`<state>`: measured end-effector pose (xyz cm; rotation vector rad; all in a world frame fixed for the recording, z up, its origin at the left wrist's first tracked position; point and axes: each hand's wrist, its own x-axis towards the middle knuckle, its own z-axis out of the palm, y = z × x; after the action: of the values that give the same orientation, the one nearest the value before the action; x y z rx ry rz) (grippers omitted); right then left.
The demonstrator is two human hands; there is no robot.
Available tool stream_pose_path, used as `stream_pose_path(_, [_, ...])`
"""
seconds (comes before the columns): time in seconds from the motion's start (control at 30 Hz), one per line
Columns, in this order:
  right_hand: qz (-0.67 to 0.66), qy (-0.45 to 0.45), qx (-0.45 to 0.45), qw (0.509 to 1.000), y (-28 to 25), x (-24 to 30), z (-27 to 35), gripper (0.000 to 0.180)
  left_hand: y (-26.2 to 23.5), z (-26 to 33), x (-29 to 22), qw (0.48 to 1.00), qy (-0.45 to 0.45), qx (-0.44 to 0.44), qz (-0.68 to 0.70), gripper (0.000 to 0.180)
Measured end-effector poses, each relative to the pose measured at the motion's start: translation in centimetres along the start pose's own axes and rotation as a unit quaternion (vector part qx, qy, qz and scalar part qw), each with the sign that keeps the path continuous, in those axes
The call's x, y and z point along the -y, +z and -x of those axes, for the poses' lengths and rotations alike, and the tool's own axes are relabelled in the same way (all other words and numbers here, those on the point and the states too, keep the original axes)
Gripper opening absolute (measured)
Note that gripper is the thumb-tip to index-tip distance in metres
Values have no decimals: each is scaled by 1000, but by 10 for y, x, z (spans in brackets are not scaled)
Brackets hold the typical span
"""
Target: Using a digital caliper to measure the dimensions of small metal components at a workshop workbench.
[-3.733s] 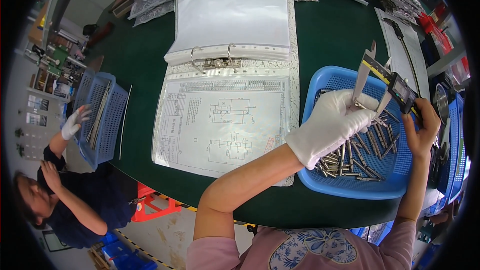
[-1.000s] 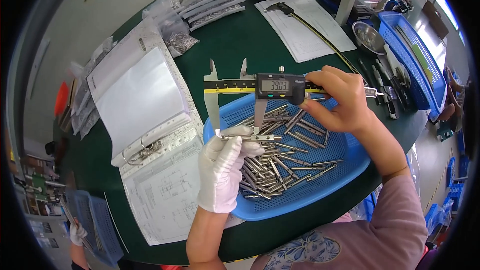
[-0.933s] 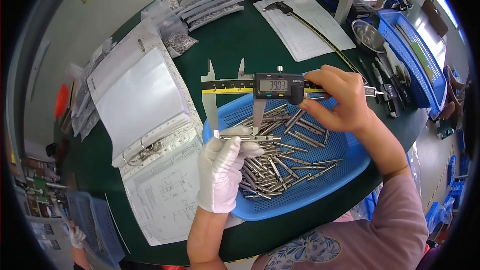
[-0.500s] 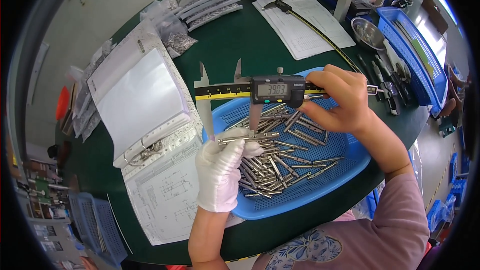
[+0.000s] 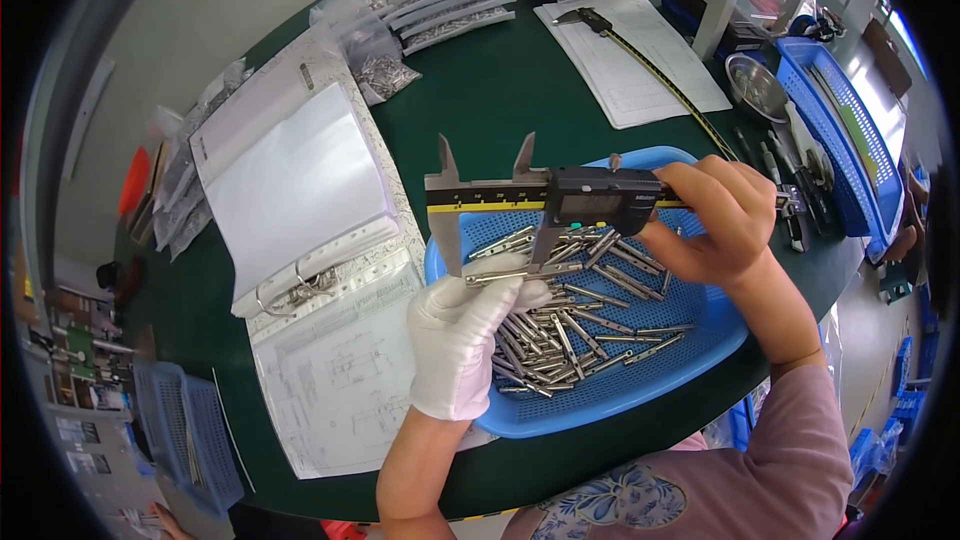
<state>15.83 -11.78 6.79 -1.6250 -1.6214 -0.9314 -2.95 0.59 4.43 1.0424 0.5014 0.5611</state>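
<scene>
My gloved left hand (image 5: 455, 340) pinches a slim metal pin with small holes (image 5: 497, 278) between thumb and fingers. A digital caliper (image 5: 600, 198) is gripped by my bare right hand (image 5: 722, 220), thumb under its slider. Its long lower jaws reach down to the pin, one near each end of the measured stretch; whether both touch it I cannot tell. The caliper's screen is too dim to read. Beneath both hands stands a blue perforated basket (image 5: 600, 418), holding a heap of similar metal pins (image 5: 565, 345).
An open ring binder (image 5: 290, 180) with drawing sheets lies to the left. Behind are bags of small parts (image 5: 450, 0) and papers (image 5: 640, 70) with a second caliper (image 5: 597, 22). At right are a metal bowl (image 5: 755, 85), hand tools (image 5: 790, 175) and another blue basket (image 5: 850, 130).
The view has shifted, moving the scene mostly rightward. The caliper is tilted slightly, and its display has turned dim. Both hands keep their holds. Another person's hand now shows at lower left.
</scene>
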Motion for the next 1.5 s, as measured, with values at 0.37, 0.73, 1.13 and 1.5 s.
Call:
stream_pose_path(0.37, [7,-13,5,1000,0,-1,-3,30,0,-1,-2,1000,-9,9,13,19])
stream_pose_path(0.73, [6,44,43,998,1,1,-1,29,-7,-4,3,998,-25,44,29,19])
stream_pose_path(1.13, [-11,78,59,995,-3,-3,4,29,-7,-2,5,998,34,48,30,33])
stream_pose_path(1.5, [-33,123,91,988,-5,2,3,25,-4,-7,-5,998,6,66,16,24])
